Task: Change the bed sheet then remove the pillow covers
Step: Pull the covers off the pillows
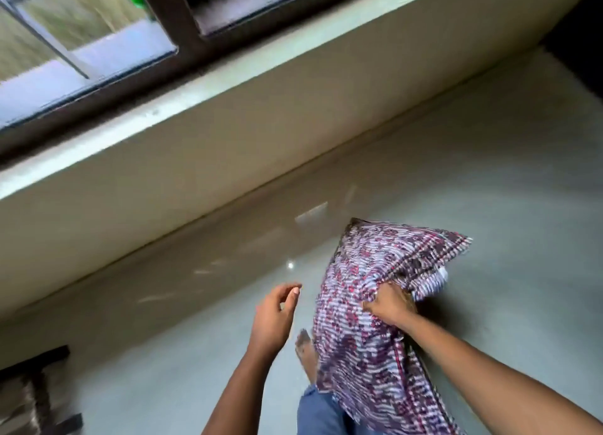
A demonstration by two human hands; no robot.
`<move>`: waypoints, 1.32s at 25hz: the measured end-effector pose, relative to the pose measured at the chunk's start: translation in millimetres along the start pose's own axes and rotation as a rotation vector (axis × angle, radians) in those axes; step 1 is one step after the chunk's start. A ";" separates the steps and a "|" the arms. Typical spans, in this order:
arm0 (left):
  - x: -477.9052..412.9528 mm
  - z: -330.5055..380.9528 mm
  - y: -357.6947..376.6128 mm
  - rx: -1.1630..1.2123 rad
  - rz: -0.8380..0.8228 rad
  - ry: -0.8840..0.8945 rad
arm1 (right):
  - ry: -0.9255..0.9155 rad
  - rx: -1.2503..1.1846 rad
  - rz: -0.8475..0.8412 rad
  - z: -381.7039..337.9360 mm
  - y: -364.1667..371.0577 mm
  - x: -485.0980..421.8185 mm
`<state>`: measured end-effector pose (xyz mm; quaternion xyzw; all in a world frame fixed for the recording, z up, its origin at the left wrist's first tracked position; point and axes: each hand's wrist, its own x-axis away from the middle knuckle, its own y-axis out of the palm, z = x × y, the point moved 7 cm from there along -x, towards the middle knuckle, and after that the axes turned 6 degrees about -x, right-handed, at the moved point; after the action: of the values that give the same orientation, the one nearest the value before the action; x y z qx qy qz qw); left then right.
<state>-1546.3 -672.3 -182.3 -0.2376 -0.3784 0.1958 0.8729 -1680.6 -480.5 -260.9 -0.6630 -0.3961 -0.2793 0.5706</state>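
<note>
A pillow in a purple, white and red patterned cover [368, 304] hangs in front of me above the floor. My right hand [390, 305] grips a bunch of the cover's fabric near the pillow's upper right side. My left hand [275, 314] is held just left of the pillow, apart from it, with fingers loosely curled and nothing in them. The pillow's lower end drapes down past my leg. No bed is in view.
A grey glossy floor [489, 173] stretches ahead to a cream wall [195, 160] under a dark-framed window [182, 53]. My bare foot [305, 353] stands below the pillow. A dark-edged piece of furniture or mat [36, 392] lies at the bottom left.
</note>
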 end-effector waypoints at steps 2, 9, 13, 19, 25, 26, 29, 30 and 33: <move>39.0 22.6 -1.6 0.002 -0.025 0.053 | -0.107 0.225 0.000 1.1 -13.0 43.5; 162.1 83.3 -34.3 -0.273 -0.001 0.310 | -0.521 0.712 -0.052 -18.3 -21.2 184.2; 231.9 67.0 -81.1 -0.441 0.098 0.314 | -0.826 0.949 -0.087 -67.8 -12.6 268.8; 336.0 -27.9 -138.3 -0.531 0.182 0.059 | -1.462 1.206 -0.125 -187.3 44.0 394.7; 445.1 -138.3 -169.1 -0.146 0.515 -0.171 | -2.005 1.242 -0.330 -280.7 160.2 521.3; 467.3 -159.9 -178.9 -0.105 0.622 -0.216 | -2.130 1.207 -0.344 -294.8 182.9 545.0; 538.0 -221.0 -210.1 -0.155 0.908 -0.329 | -2.379 1.152 -0.452 -329.4 259.8 612.6; 557.3 -237.7 -218.2 -0.146 0.957 -0.358 | -2.433 1.146 -0.475 -340.1 282.4 632.8; 611.2 -295.5 -237.0 -0.016 1.083 -0.468 | -2.524 1.119 -0.521 -375.6 358.0 688.1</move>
<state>-895.9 -624.4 120.5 -0.3542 -0.3874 0.6580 0.5399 -983.0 -718.2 185.7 -0.0605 -0.8019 0.5925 -0.0473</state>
